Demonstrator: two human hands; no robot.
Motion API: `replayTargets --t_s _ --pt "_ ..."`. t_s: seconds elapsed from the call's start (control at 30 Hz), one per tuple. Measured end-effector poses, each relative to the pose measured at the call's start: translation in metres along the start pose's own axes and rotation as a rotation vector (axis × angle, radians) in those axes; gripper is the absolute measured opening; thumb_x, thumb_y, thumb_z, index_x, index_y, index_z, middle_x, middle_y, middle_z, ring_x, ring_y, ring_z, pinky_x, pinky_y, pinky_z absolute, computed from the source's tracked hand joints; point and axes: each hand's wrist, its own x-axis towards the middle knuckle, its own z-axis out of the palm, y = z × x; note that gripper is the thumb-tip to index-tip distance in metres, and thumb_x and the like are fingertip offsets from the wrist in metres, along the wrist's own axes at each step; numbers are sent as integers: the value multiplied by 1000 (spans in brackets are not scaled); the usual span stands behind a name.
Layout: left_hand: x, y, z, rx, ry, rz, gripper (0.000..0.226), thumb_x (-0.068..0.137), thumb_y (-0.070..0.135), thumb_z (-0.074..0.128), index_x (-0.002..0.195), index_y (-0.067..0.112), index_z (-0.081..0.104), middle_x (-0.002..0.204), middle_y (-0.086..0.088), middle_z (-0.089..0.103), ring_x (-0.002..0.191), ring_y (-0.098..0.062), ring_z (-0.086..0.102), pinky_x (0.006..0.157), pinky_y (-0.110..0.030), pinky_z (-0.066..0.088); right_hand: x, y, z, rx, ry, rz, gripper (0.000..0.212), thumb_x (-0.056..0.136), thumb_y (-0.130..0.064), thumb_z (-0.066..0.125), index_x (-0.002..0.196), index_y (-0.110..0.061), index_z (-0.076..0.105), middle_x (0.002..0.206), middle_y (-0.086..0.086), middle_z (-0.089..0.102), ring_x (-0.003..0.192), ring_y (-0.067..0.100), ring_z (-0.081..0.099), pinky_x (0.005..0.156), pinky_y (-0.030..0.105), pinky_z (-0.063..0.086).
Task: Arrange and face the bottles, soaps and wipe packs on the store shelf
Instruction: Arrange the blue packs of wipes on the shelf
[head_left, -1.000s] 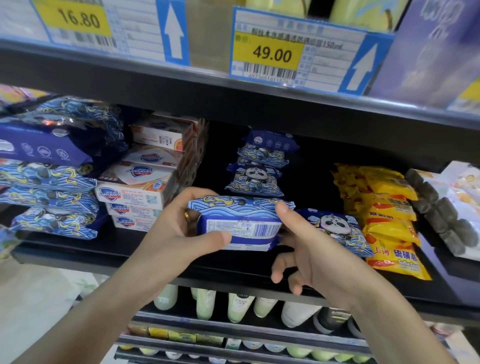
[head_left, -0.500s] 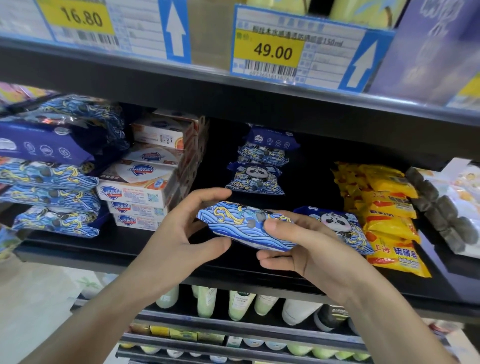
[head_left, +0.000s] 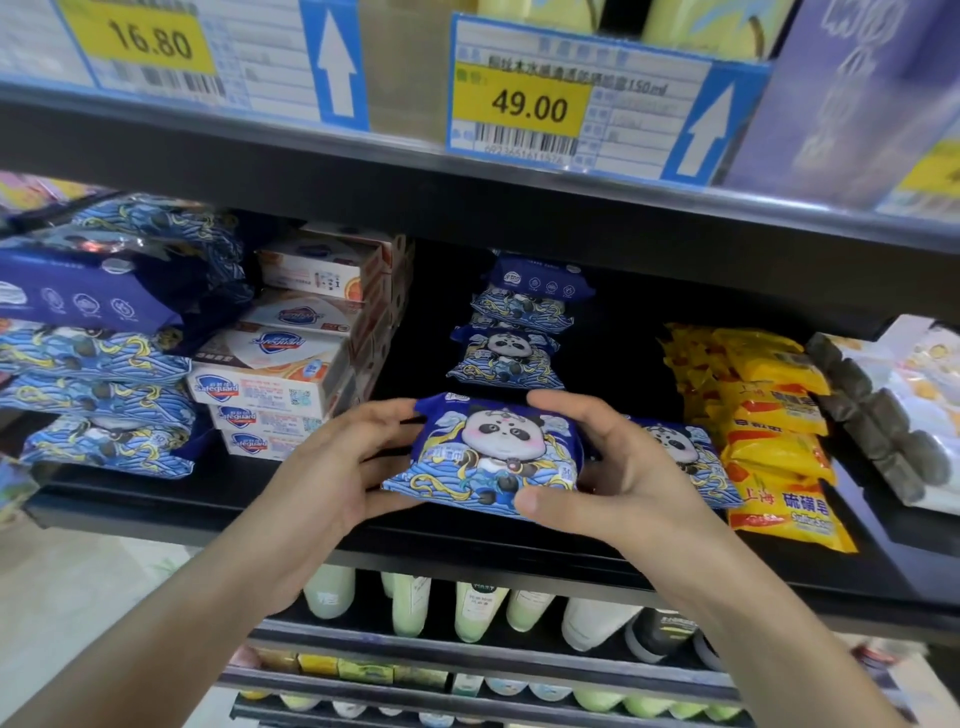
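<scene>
At centre frame, a person's left hand (head_left: 332, 483) and right hand (head_left: 618, 467) grasp a panda wipe pack (head_left: 493, 452) with curled fingers, its printed face forward at the shelf (head_left: 467, 540) front. Left to do, seemingly: setting it down, squaring the tilted packs behind (head_left: 511, 332) and the leaning yellow soaps (head_left: 763, 421) at right.

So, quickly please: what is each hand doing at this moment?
Left hand: holds the left end of the panda wipe pack.
Right hand: holds the right end of the same pack.
</scene>
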Motion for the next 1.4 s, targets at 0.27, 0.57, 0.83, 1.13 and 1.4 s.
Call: replayTargets --t_s 0.27,0.57,0.83,1.13,1.4 --pt "2 13 16 73 -94 -155 32 65 41 67 78 17 83 82 -5 80 70 -14 77 67 -31 58 0 14 3 -78 -23 -138 77 75 9 85 133 -33 57 124 -3 69 116 22 68 94 38 59" --pt "-7 5 22 260 -125 -95 53 70 29 75 120 15 67 109 -6 79 104 -24 76 105 -48 52 -5 20 4 -489 19 -264 79 75 -17 89 137 -42 46 138 -15 47 126 11 54 97 27 51" --pt "0 -4 37 266 -132 -24 50 72 31 76 119 16 69 108 -7 79 101 -25 76 102 -48 54 -1 3 0 -1158 58 -399 94 76 -59 73 156 -34 32 142 -19 41 132 12 34 115 36 32" --pt "4 -10 58 232 -149 -27 47 75 30 81 118 18 70 106 -8 79 101 -24 76 99 -46 56 4 -6 -12 -1437 -11 -389 89 72 -48 66 152 -23 39 132 -7 51 119 22 46 120 45 25" --pt "11 -10 53 400 -43 180 26 88 25 73 113 32 70 110 6 78 103 -8 73 91 -29 55 13 -28 -64 -1261 76 -92 94 60 -58 59 149 -37 37 137 -7 50 126 23 46 107 45 41"
